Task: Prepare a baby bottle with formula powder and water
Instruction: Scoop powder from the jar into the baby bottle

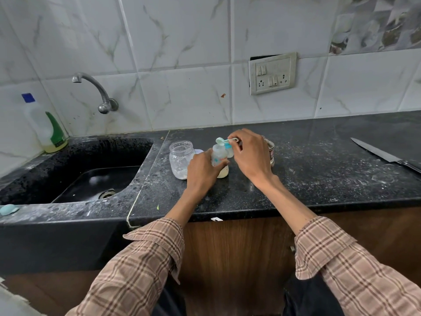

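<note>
Mid-frame on the counter (296, 169), my left hand (200, 169) grips the light, tippy bottle (218, 156) at its waist; right hand (248, 153) pinches the scoop (222, 140).

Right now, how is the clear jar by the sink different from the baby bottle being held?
The jar is wider, and no hand touches it; the baby bottle is slimmer and gripped by the left hand. The jar holds only white residue at its bottom; the right hand tips a scoop over the bottle's mouth. The bottle carries print; the jar is plain. Both stand upright, lidless and see-through.
</note>
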